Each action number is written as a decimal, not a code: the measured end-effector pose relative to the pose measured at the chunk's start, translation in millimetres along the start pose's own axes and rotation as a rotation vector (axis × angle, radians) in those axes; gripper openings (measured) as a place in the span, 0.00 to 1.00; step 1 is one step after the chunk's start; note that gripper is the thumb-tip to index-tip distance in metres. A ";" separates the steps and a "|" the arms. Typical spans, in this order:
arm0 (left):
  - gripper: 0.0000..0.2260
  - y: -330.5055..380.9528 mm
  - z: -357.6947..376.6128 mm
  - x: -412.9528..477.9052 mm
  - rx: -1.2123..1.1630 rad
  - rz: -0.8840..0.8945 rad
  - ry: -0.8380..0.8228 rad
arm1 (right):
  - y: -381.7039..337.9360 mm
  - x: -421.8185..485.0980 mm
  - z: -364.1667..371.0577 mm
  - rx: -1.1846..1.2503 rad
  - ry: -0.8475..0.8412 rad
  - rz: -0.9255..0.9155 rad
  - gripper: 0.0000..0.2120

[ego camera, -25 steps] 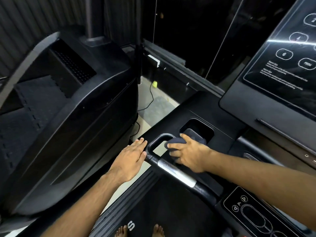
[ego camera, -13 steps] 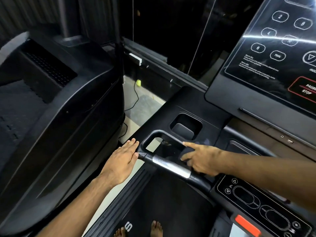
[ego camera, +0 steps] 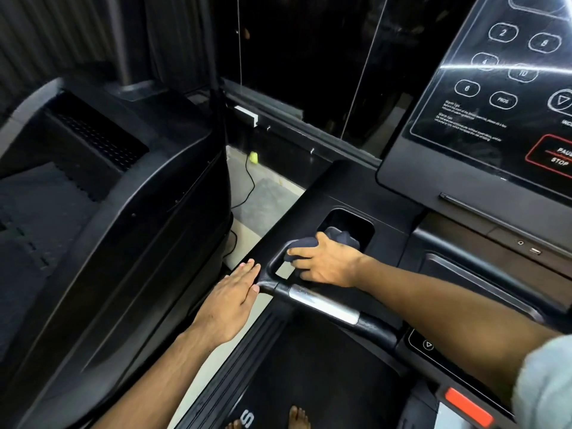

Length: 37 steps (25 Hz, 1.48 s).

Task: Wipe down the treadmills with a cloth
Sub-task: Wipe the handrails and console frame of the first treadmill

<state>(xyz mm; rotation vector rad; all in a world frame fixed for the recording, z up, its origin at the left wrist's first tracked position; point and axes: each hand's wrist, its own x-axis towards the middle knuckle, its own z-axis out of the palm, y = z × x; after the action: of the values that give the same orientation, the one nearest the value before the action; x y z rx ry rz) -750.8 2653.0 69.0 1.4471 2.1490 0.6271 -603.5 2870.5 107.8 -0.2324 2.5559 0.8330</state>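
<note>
— What is the room like?
— Dim. Dark glass panels (ego camera: pixel 309 72) fill the top centre. A strip of pale floor (ego camera: pixel 266 196) runs down the middle, with a thin cable (ego camera: pixel 247 187) and a small yellow-green object (ego camera: pixel 253 157) on it. A neighbouring machine (ego camera: pixel 108 212), all black, takes up the left half.
— And the one being cleaned?
— The treadmill (ego camera: pixel 309 199) fills the right half. Its control panel (ego camera: pixel 495 119) with numbered buttons sits upper right. Its belt (ego camera: pixel 309 382) is at the bottom edge, where two bare feet (ego camera: pixel 298 416) stand.
— Where is the cloth?
— The dark cloth (ego camera: pixel 305 244) is bunched at the near lip of the cup recess (ego camera: pixel 356 224), right of centre, with part of it down inside the recess.
— Who has it?
— The right hand (ego camera: pixel 328 264). Its fingers curl over the bundle and grip it against the lip.
— The other hand?
— The left hand (ego camera: pixel 230 301), lower centre, lies flat with fingers straight and together, holding nothing. It rests against the left corner of the handlebar (ego camera: pixel 323 305), whose silver section shows just to its right.
</note>
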 end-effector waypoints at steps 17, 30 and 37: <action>0.20 -6.4 -3.7 -6.7 -0.174 -0.048 0.037 | -102.2 53.9 -90.0 0.811 0.119 1.039 0.29; 0.22 -18.3 -10.0 -8.2 0.057 0.154 -0.040 | -100.0 21.0 -74.2 0.777 0.024 1.335 0.19; 0.23 -34.1 -7.4 -4.4 0.063 0.198 -0.064 | -129.8 -1.6 -64.1 0.599 0.131 1.377 0.17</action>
<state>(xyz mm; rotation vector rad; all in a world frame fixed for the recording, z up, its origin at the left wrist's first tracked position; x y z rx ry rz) -778.3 2636.5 54.6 1.7049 2.0086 0.5780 -587.5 2728.1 87.3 1.8246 2.6834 0.3286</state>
